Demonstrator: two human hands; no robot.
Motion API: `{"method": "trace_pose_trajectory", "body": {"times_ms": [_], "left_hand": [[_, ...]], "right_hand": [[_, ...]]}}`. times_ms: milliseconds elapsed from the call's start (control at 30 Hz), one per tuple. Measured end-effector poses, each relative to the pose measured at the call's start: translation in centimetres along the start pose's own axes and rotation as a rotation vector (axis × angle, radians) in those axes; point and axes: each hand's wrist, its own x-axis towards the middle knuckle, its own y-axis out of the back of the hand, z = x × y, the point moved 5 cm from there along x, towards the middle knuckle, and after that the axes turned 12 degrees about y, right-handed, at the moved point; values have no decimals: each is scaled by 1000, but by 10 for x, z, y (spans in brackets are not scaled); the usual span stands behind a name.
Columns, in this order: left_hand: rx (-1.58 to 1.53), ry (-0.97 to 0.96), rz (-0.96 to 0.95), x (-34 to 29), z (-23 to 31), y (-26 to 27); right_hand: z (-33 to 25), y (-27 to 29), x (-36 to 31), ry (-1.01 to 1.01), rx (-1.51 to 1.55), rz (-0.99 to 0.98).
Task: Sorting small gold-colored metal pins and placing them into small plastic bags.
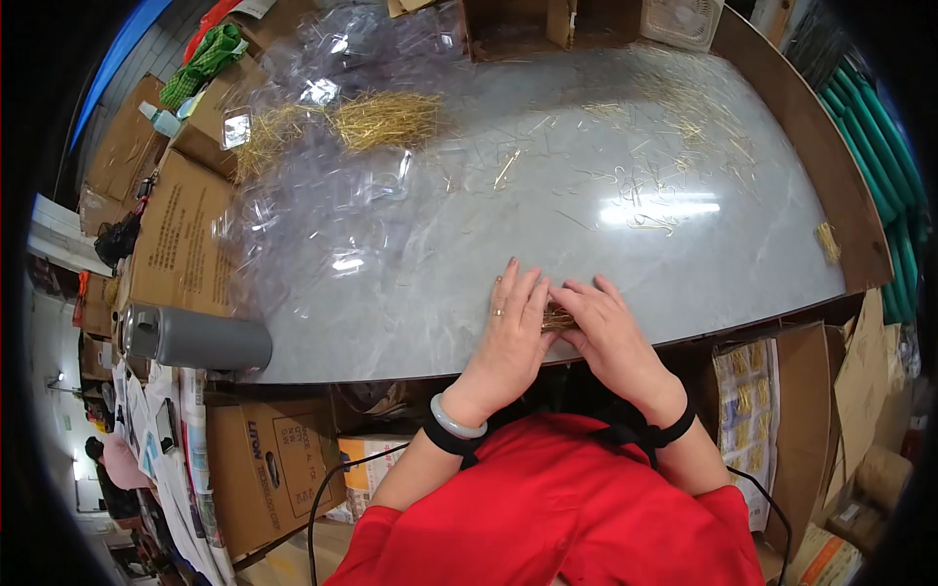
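Close to the near edge of the grey table, my left hand and my right hand are together around a small bundle of thin gold wire hooks. Fingers of both hands close on it from either side and cover most of it. Loose gold hooks lie scattered over the far right of the table, with more hooks under the light reflection. A dense heap of gold hooks rests on the clear plastic bags at the left.
A grey bottle lies at the table's left edge, by a cardboard box. Another small gold bundle is near the brown right-hand border. An open box below right holds packets of gold pieces. A white fan stands behind.
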Motion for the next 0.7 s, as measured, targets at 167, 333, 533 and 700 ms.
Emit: {"method": "trace_pose_trajectory", "body": {"times_ms": [167,333,533,700], "left_hand": [[62,-1,-65,-4,5,-8],[91,16,28,-11,9,-18],[108,-26,13,-9,10,-15],[-9,5,37,-11,5,-18]], "right_hand": [[4,1,-14,-113,37,112],[-21,-20,-11,-104,110,159],[-13,-2,-17,-190,178,310],[-19,-11,-5,45,-245,151]]}}
